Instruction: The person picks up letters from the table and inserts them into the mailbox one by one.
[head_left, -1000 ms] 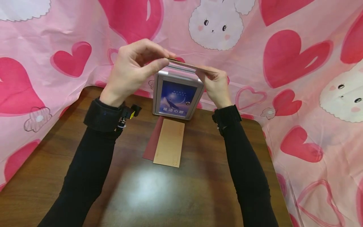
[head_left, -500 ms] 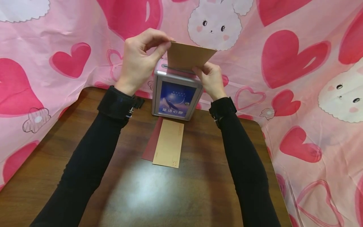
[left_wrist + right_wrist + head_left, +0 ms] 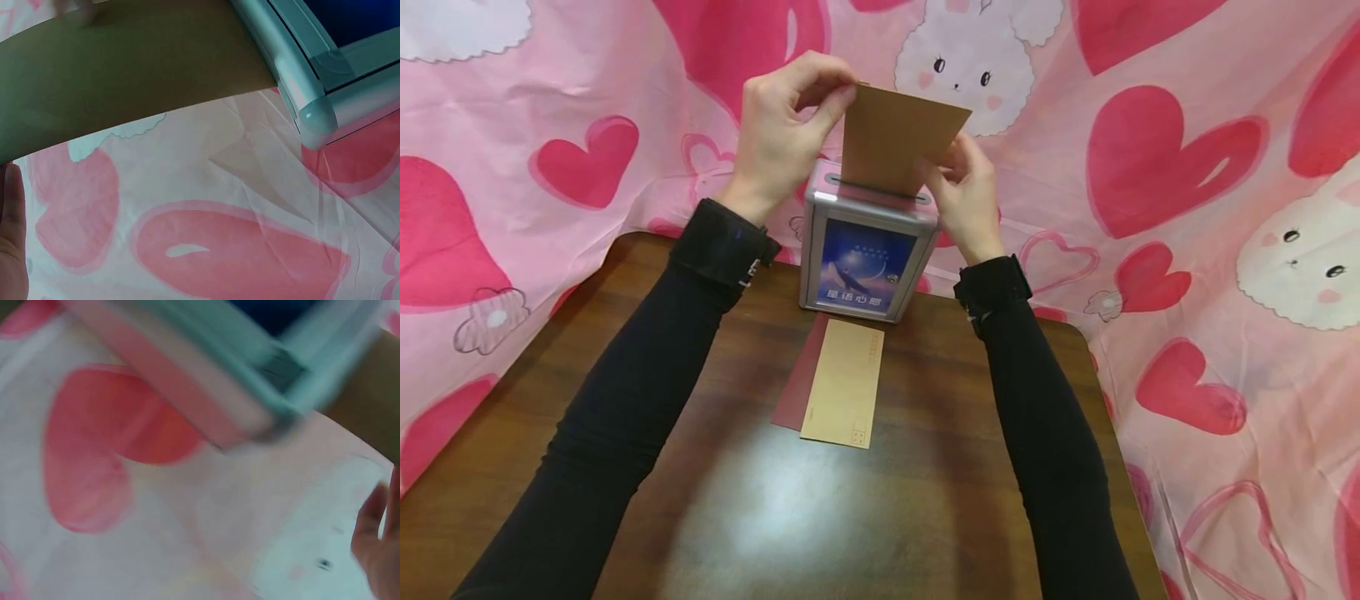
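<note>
A plain brown envelope (image 3: pixel 887 142) stands upright over the slot in the top of a metal-framed pink box (image 3: pixel 861 267). Its lower edge is at the slot. My left hand (image 3: pixel 790 125) pinches its upper left corner between thumb and fingers. At the right edge, my right hand (image 3: pixel 962 192) holds it with the thumb in front and the fingers behind. From the left wrist, the envelope (image 3: pixel 125 75) looks slightly bowed and runs up to the box's frame (image 3: pixel 294 81). In the right wrist view, the right hand (image 3: pixel 381 544) is partly cut off beside the envelope (image 3: pixel 375 394).
On the wooden table (image 3: pixel 760 508), a tan envelope (image 3: pixel 842 383) with printed marks overlaps a dark red envelope (image 3: pixel 797 379), just in front of the box. A pink cloth (image 3: pixel 1000 167) with hearts and rabbits hangs behind and along the sides.
The envelope has swung from nearly edge-on to upright, its lower edge coming to the slot. My left hand has moved up and right; the right hand stays at the envelope's right edge.
</note>
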`<state>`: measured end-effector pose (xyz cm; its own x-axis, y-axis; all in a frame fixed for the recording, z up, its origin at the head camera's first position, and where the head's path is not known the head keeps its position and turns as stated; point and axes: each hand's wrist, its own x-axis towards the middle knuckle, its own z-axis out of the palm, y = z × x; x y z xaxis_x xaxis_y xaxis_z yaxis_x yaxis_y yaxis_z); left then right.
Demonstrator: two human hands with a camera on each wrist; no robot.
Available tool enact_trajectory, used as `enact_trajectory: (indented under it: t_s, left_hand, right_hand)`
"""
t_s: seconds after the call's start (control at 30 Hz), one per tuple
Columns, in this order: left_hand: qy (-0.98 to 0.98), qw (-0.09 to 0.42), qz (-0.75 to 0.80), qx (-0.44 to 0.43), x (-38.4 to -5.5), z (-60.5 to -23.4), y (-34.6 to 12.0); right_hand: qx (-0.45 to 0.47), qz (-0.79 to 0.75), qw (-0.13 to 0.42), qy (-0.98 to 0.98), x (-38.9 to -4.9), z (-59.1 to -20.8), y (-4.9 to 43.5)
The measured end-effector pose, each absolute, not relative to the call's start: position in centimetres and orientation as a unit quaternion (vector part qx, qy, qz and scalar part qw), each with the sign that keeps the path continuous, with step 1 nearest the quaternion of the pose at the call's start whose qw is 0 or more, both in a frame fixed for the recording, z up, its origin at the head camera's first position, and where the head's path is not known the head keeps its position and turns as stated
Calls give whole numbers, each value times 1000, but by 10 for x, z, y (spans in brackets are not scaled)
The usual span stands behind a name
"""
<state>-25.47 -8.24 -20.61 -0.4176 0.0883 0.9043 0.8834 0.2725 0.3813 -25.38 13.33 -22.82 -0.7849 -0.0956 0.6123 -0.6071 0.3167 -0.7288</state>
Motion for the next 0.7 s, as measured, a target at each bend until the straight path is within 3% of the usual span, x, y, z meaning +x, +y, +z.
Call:
enact_trajectory:
  t_s: [0.2,0.3,0.7]
  left_hand:
    - [-700,397,-500,-320,-261,-202,-81]
    - [-713,384,-506,-298,-264,-202,-80]
    - [-794,324,-450,-249,-295,-253,-94]
  right_hand:
    - [246,471,397,-748,-246,-197,129]
    - [270,407,445,-751,-253,-194,130]
    - [252,363,409,-799,-286,-246,126]
